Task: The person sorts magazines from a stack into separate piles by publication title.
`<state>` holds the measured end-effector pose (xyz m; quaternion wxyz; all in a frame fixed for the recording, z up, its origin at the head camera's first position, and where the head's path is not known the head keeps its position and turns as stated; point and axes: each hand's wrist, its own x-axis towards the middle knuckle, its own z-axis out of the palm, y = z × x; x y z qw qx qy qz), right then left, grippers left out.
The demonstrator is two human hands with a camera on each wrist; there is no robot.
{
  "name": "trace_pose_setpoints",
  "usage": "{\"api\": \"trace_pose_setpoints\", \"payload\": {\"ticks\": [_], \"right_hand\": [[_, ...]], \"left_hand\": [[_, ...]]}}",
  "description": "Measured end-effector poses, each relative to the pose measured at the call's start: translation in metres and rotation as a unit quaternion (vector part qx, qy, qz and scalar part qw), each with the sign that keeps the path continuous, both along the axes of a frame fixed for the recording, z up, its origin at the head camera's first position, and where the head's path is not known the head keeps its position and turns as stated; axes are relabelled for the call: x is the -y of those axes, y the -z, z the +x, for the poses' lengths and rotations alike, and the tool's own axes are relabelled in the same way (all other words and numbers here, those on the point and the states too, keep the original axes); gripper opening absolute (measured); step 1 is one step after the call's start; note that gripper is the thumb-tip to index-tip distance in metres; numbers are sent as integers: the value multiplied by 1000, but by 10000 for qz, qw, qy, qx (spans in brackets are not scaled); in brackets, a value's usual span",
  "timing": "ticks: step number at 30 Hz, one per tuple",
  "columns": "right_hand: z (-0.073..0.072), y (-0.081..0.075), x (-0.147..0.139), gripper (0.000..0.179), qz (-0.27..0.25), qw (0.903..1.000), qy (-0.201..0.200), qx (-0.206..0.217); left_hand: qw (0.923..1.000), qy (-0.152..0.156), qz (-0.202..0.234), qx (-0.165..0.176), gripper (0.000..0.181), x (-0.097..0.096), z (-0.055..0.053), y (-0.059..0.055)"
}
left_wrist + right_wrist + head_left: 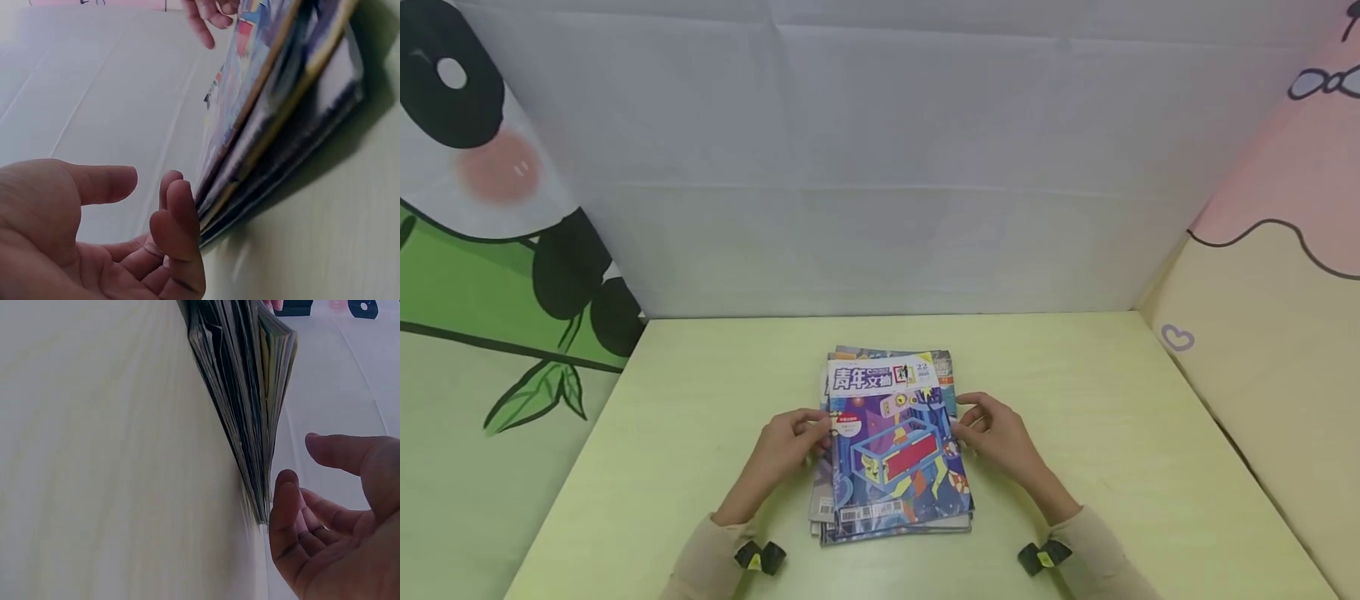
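Note:
A loosely squared stack of several magazines (822, 492) lies on the table, the lower ones jutting out at the left, bottom and top. The uppermost magazine (898, 458) has a purple and blue cover with a white title band, turned slightly askew. At the stack's left side, my left hand (784, 446) touches the edges with bent fingers, its thumb held apart in the left wrist view. My right hand (996, 433) is at the opposite side, fingers against or very near the edge. In the right wrist view the page edges (240, 394) fan wider toward the near end.
The pale yellow table (1075, 375) meets a white creased backdrop (910, 167) at its far edge. A green cartoon panel (467, 283) stands along the left, and a pink and cream panel (1262, 317) along the right. Black devices sit at both wrists.

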<state>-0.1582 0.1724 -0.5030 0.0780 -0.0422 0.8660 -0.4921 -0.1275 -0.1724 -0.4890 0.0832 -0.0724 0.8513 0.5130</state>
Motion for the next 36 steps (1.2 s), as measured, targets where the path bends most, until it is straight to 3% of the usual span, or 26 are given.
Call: {"api": "trace_pose_setpoints", "payload": {"ticks": [4,9,15,27,36], "right_hand": [[2,3,4,45,68,9999,-113,0],[4,4,7,51,228,9995,-177,-91],[6,10,7,67,236,9992,-315,97],[5,14,6,70,362,9988,-326,-51],[1,18,21,72,652,9977,-157,6]], "left_hand": [[9996,-14,148,233,43,-3,1,-1],[9995,-63,114,286,44,-6,4,0],[9997,-97,-16,202,45,-7,7,4],[9999,-18,-58,-92,41,-8,2,12],[9995,62,-82,-304,41,-2,-4,20]]}}
